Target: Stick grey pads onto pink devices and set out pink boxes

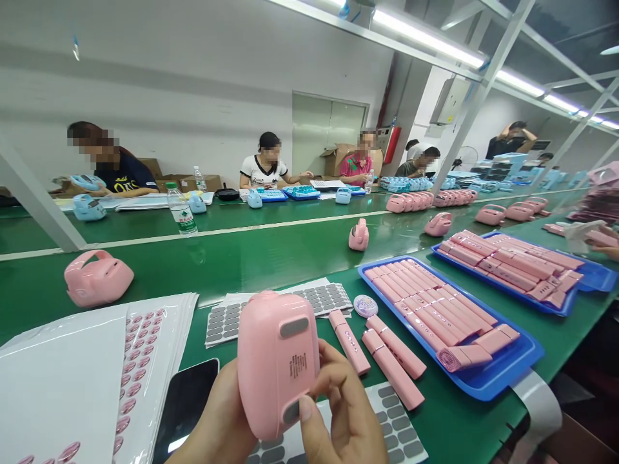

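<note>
A pink plastic housing [273, 361] with two grey pads on its underside is held up in both my hands. My left hand [220, 419] grips its left side from below. My right hand [345, 415] holds its right side, thumb pressed on the lower grey pad. Under the hands lies a sheet of grey pads [396, 432]. Another grey pad sheet [319, 299] lies just beyond. Three pink sticks [387, 357] lie to the right of the housing.
Sheets of pink stickers [138, 367] and a dark phone [186, 403] lie at left. Another pink housing [97, 277] sits on the green belt [271, 251]. Two blue trays [503, 370] of pink sticks stand at right. People sit across the belt; a water bottle [180, 209] stands there.
</note>
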Demonstrator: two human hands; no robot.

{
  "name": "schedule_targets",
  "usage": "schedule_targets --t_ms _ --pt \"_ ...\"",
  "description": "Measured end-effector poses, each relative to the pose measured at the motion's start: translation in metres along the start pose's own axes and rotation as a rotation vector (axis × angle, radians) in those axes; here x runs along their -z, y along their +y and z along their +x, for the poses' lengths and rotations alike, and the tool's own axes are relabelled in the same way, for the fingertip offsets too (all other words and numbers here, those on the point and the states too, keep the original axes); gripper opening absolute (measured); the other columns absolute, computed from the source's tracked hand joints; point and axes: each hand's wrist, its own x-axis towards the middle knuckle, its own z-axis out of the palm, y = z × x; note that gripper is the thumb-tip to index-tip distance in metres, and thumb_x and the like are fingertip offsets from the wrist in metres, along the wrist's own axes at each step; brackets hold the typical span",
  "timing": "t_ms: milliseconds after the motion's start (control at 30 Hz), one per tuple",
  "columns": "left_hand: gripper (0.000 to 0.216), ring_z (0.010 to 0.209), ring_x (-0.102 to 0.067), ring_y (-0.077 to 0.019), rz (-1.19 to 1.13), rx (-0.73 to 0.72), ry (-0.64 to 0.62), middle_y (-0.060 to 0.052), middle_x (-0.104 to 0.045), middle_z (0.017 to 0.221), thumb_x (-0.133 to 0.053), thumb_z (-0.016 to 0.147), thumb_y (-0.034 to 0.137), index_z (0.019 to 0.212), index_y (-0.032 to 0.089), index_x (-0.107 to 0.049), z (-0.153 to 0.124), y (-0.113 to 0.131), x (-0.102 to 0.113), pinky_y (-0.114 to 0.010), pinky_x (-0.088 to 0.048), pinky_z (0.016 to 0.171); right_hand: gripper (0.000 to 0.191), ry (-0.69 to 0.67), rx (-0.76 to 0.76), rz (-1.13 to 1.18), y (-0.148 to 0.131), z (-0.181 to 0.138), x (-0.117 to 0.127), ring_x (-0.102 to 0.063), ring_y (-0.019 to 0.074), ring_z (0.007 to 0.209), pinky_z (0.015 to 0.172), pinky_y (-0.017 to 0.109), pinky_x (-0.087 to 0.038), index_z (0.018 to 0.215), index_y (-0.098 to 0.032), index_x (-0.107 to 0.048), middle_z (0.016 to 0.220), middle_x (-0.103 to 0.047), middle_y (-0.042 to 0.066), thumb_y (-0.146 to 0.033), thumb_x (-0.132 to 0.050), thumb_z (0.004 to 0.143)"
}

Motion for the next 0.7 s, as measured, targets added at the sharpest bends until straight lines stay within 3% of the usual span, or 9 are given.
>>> schedule_targets --t_ms 67,133,267,333,433,500,600,700 --pt "0.017 0.054 -0.045 -0.0123 0.000 0.044 0.014 -0.008 -0.056 0.064 -0.064 0.065 0.023 0.069 0.008 -0.059 -0.004 -0.001 -0.004 -0.025 -0.041 0.052 0.043 -0.026 -0.019 0.117 0.004 -0.001 -0.004 -0.045 0.0135 0.121 0.094 0.019 -0.043 0.111 -0.025 -0.046 0.138 -0.038 -0.002 -0.039 -0.059 0.072" --pt "0.019 0.060 -0.051 -0.0150 -0.024 0.074 -0.004 -0.010 -0.060 0.074 -0.062 0.067 0.021 0.079 0.008 -0.063 -0.009 -0.001 -0.010 -0.027 -0.045 0.056 0.065 -0.097 -0.081 0.228 0.005 -0.003 -0.008 -0.041 0.0096 0.126 0.097 0.012 -0.041 0.134 -0.030 -0.031 0.141 -0.033 -0.005 -0.049 -0.056 0.077" --pt "0.029 0.062 -0.056 -0.0159 -0.086 0.085 0.033 -0.009 -0.063 0.075 -0.058 0.069 0.012 0.097 0.011 -0.062 -0.012 -0.001 -0.017 -0.025 -0.048 0.056 0.069 -0.106 -0.215 0.383 0.008 -0.002 -0.011 -0.026 0.0106 0.137 0.108 0.013 -0.033 0.141 -0.030 -0.028 0.145 -0.028 -0.006 -0.060 -0.050 0.082" --pt "0.033 0.062 -0.059 -0.0167 -0.061 0.091 0.105 -0.010 -0.065 0.077 -0.058 0.070 0.010 0.103 0.009 -0.061 -0.009 -0.003 -0.015 -0.025 -0.050 0.057 0.084 -0.130 -0.203 0.395 0.010 0.002 -0.012 -0.028 0.0148 0.136 0.110 0.018 -0.033 0.142 -0.026 -0.025 0.145 -0.029 -0.002 -0.070 -0.051 0.075" --pt "0.038 0.067 -0.064 -0.0208 -0.026 0.085 0.075 -0.013 -0.066 0.080 -0.058 0.071 0.006 0.108 0.005 -0.059 -0.001 -0.007 -0.008 -0.030 -0.053 0.062 0.105 -0.177 -0.121 0.232 0.015 0.006 -0.011 -0.041 0.0155 0.128 0.102 0.015 -0.039 0.145 -0.023 -0.014 0.142 -0.033 0.002 -0.076 -0.056 0.065" --pt "0.043 0.072 -0.065 -0.0241 -0.050 0.112 0.037 -0.013 -0.066 0.081 -0.060 0.071 0.007 0.113 0.004 -0.056 0.003 -0.010 -0.002 -0.035 -0.054 0.067 0.100 -0.160 -0.111 0.161 0.016 0.005 -0.011 -0.041 0.0118 0.127 0.099 0.010 -0.039 0.145 -0.025 -0.014 0.142 -0.033 -0.001 -0.072 -0.057 0.068" --pt "0.049 0.079 -0.066 -0.0277 -0.089 0.121 0.082 -0.016 -0.067 0.090 -0.061 0.070 0.007 0.118 0.004 -0.053 0.007 -0.012 0.004 -0.036 -0.055 0.068 0.080 -0.110 -0.149 0.229 0.014 0.001 -0.012 -0.031 0.0066 0.134 0.104 0.005 -0.032 0.143 -0.028 -0.023 0.144 -0.029 -0.007 -0.065 -0.051 0.078" --pt "0.051 0.078 -0.066 -0.0273 -0.103 0.116 0.124 -0.017 -0.067 0.094 -0.060 0.069 0.004 0.120 0.004 -0.052 0.007 -0.010 0.001 -0.035 -0.056 0.065 0.070 -0.067 -0.199 0.319 0.014 0.003 -0.011 -0.027 0.0079 0.136 0.110 0.010 -0.028 0.142 -0.029 -0.028 0.144 -0.029 -0.008 -0.060 -0.050 0.082"
